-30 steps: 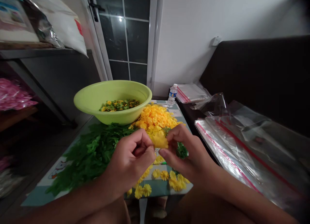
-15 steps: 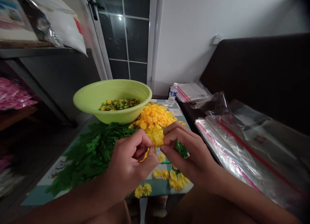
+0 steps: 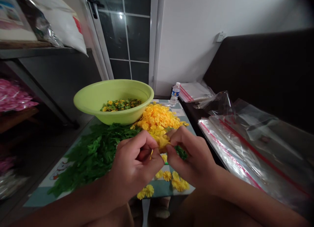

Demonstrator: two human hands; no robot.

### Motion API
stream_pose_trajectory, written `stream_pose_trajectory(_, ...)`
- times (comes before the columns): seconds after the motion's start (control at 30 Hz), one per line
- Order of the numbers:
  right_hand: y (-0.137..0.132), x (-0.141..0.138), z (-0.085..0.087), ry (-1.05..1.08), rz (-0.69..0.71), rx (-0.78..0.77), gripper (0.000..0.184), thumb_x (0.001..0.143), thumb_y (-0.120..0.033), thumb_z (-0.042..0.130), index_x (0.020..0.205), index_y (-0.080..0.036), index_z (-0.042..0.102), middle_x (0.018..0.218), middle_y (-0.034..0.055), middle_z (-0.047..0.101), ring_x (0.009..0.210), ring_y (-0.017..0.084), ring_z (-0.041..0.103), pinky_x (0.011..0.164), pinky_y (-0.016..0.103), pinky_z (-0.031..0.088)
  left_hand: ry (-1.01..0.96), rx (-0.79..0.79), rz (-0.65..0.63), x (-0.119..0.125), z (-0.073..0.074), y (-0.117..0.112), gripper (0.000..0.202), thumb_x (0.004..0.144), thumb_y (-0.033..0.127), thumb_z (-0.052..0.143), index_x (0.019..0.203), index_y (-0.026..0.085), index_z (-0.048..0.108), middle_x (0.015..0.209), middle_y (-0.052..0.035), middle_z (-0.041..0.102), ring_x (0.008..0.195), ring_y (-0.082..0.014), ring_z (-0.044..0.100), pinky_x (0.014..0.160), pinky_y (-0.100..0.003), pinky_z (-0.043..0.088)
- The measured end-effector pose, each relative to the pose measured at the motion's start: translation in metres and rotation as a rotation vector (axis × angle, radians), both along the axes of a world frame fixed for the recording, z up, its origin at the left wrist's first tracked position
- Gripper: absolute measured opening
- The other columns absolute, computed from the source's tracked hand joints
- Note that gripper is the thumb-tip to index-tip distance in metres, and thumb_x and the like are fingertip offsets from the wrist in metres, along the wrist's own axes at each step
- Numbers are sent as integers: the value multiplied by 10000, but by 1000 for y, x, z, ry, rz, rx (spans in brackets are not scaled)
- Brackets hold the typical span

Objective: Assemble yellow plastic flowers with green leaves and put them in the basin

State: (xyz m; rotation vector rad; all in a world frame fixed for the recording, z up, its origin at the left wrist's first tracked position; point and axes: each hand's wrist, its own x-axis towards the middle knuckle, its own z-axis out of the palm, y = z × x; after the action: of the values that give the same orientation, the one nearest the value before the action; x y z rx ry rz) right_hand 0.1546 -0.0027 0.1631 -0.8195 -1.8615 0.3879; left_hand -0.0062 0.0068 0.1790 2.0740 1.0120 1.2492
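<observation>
We hold a yellow flower piece (image 3: 163,141) over the counter (image 3: 160,190), between our left hand (image 3: 136,163) and our right hand (image 3: 195,158). On the left, our thumb and fingers are pinched together on its one edge; on the right, they are clamped on the opposite edge, so the piece looks crumpled between them. Behind it we see a heap of yellow flowers (image 3: 159,117), just beside a lime-green bowl (image 3: 117,118) holding mixed green and yellow pieces (image 3: 121,105). A pile of green leaves (image 3: 90,155) spreads to our left, and a few loose flowers (image 3: 180,184) lie near our wrists. A water bottle (image 3: 175,94) stands upright at the far right corner, with clear plastic bags (image 3: 220,145) lying beyond the counter's right edge.
</observation>
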Motion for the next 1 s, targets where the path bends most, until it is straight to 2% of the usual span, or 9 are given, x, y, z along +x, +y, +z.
stream_pose_trajectory(0.17,3,2,-2,47,0,14,235,784,-14,505,774,-216,386,718,-42,490,614,76,470,572,213,406,-19,-25,39,1,-1,1,132,676,132,522,579,178,445,466,108,247,407,-40,228,364,-142,212)
stream_pose_trajectory(0.27,2,4,2,79,21,-7,180,820,-40,484,820,-210,423,741,-27,505,641,84,501,583,215,428,-29,-31,59,1,-3,1,139,685,141,530,581,179,446,465,107,254,409,-42,229,362,-146,212)
stream_pose_trajectory(0.43,-4,2,12,-21,37,13,112,824,-125,556,899,-169,485,729,-16,523,627,80,504,589,205,444,-42,-22,74,0,-3,2,152,694,149,529,578,182,436,461,107,259,406,-41,230,357,-148,211)
stream_pose_trajectory(0.6,0,-1,11,84,65,-145,130,827,-179,601,895,-176,491,766,-9,533,647,87,538,592,215,467,-16,34,68,-2,-3,3,146,695,145,529,580,180,446,461,107,253,402,-41,237,366,-153,219)
stream_pose_trajectory(0.67,2,-2,9,107,84,-163,115,831,-169,597,853,-188,486,753,-15,529,652,90,536,596,221,465,-18,36,70,-2,-4,3,142,695,143,533,588,181,448,465,107,252,404,-42,243,369,-152,225)
stream_pose_trajectory(0.83,3,-1,8,41,48,-9,152,827,-98,565,763,-202,475,719,-14,535,696,111,539,632,249,460,-13,-3,54,-1,-4,3,130,679,142,535,590,182,449,468,106,249,410,-47,240,374,-156,224)
stream_pose_trajectory(1.0,1,-3,8,-29,-48,125,199,794,-52,551,747,-214,446,713,-14,559,636,101,544,575,229,460,-7,-49,33,0,-1,1,129,673,139,531,584,180,447,457,108,257,399,-43,242,366,-152,218)
